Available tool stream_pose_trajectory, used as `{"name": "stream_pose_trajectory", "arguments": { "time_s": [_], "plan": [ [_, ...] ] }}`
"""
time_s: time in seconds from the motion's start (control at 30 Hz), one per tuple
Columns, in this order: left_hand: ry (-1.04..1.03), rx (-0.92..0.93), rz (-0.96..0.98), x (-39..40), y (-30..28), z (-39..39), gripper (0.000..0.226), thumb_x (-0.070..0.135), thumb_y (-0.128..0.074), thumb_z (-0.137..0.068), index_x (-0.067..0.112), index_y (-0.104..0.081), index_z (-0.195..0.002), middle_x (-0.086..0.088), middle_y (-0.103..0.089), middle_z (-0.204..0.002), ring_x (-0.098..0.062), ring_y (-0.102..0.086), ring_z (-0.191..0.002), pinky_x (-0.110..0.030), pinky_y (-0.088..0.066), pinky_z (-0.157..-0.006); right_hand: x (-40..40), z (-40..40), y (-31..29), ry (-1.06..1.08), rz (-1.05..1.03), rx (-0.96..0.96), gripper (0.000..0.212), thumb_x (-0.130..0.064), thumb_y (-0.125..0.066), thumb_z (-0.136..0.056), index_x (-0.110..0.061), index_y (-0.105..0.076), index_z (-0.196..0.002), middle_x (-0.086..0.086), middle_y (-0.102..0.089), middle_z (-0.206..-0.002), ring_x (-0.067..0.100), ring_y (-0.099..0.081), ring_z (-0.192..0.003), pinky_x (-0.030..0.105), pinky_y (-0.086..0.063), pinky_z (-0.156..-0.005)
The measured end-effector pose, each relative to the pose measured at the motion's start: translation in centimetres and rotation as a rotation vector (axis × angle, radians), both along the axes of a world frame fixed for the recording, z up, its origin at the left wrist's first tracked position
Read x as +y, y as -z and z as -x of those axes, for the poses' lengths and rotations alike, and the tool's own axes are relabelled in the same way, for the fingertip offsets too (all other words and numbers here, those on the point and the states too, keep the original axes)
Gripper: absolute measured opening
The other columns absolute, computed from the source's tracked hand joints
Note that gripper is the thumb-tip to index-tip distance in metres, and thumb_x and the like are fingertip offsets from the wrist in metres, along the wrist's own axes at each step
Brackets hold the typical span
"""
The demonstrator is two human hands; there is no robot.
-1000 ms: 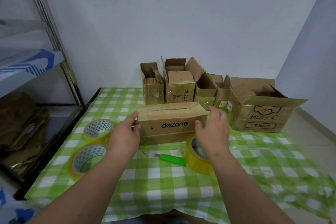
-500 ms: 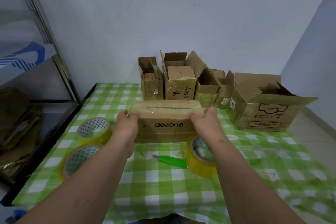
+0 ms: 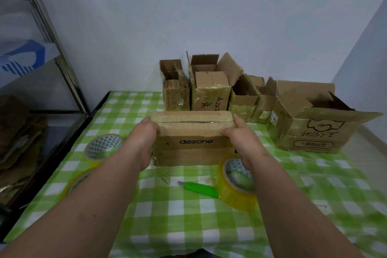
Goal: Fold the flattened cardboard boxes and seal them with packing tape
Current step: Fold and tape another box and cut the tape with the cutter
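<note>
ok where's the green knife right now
In the head view, the green knife lies on the checked cloth, just in front of the dezone box, its right end against the tape roll.

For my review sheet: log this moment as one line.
stage: sealing | left hand: grips dezone box left end | right hand: grips right end | top seam taped | tape roll, green knife on table

Green-and-white checked tablecloth, brown box, yellow tape rolls, green cutter

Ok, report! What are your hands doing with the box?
Left hand and right hand grip the taped dezone box by its ends. Tape roll and green cutter sit just in front.
</note>
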State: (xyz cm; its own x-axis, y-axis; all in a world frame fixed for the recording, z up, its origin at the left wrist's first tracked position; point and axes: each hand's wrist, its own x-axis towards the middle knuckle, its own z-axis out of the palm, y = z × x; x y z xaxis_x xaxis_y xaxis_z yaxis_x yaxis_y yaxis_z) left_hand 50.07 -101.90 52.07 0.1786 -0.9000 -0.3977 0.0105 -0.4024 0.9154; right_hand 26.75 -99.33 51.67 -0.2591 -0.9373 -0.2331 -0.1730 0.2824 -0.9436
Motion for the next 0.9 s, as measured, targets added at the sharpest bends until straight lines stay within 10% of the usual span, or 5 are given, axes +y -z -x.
{"name": "stream_pose_trajectory", "arguments": {
  "time_s": [0.2,0.57,0.73,0.9],
  "plan": [
    [-0.013,-0.169,0.029,-0.2,0.4,0.6,0.052,0.049,-0.037,-0.103,0.024,-0.038,-0.149,-0.004,-0.040,-0.152,-0.029,-0.039,-0.137,-0.042,-0.034,-0.104,-0.8,0.2,-0.2,0.114,0.040,0.148,0.039,-0.033,-0.064,-0.088,-0.023,-0.055,-0.124,-0.001,-0.058,-0.116,0.017,-0.054,-0.095,0.034,-0.040,-0.072],
    [-0.050,-0.258,0.029,-2.2,0.3,1.1,0.047,0.026,-0.037,-0.102,0.024,-0.038,-0.149,-0.008,-0.044,-0.147,-0.033,-0.044,-0.127,-0.042,-0.037,-0.093,-3.6,-0.6,0.1,0.189,-0.018,0.318,0.045,-0.043,-0.047,-0.100,-0.013,-0.047,-0.133,0.011,-0.057,-0.129,0.028,-0.054,-0.103,0.037,-0.043,-0.082],
    [-0.067,-0.316,0.040,-2.0,1.0,1.1,0.053,0.049,-0.032,-0.104,0.014,-0.052,-0.139,-0.010,-0.054,-0.134,-0.033,-0.050,-0.113,-0.039,-0.038,-0.089,-3.7,-1.1,1.1,0.153,-0.048,0.227,0.047,-0.031,-0.042,-0.104,-0.019,-0.042,-0.149,0.009,-0.045,-0.151,0.032,-0.043,-0.136,0.042,-0.036,-0.112],
    [-0.104,-0.322,0.052,-2.2,1.8,0.7,0.043,0.037,-0.040,-0.105,0.010,-0.058,-0.133,-0.012,-0.057,-0.134,-0.027,-0.051,-0.108,-0.032,-0.036,-0.089,-4.1,-1.1,1.1,0.170,-0.074,0.272,0.033,-0.024,-0.048,-0.101,-0.007,-0.064,-0.125,0.015,-0.064,-0.126,0.035,-0.058,-0.116,0.038,-0.047,-0.096]
  ]
}}
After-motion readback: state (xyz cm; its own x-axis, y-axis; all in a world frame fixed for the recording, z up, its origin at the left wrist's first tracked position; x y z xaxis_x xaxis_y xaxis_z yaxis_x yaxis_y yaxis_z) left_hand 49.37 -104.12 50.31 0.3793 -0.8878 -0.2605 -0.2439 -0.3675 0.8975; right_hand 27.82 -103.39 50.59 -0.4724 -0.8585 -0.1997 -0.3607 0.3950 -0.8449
